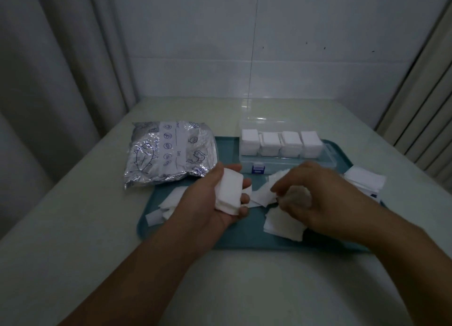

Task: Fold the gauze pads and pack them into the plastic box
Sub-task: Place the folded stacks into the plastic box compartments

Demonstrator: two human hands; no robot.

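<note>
clear plastic box (286, 160), crinkled foil bag (168, 152), glossy table (73, 203)

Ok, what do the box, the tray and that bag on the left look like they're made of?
Plastic box: clear hard plastic, gauze stacks visible through its walls, blue latch. Tray: teal, smooth with a raised rim, probably moulded plastic. Bag: crinkled silver film, foil-like and shiny, printed with line drawings.

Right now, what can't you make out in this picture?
Head view only:
- Right hand: motion blur hides whether its fingertips grip any gauze.
- Bag: print too small to read.
- Pile: partly hidden by the right hand.
- Left hand: pad count in its stack unclear.
</note>
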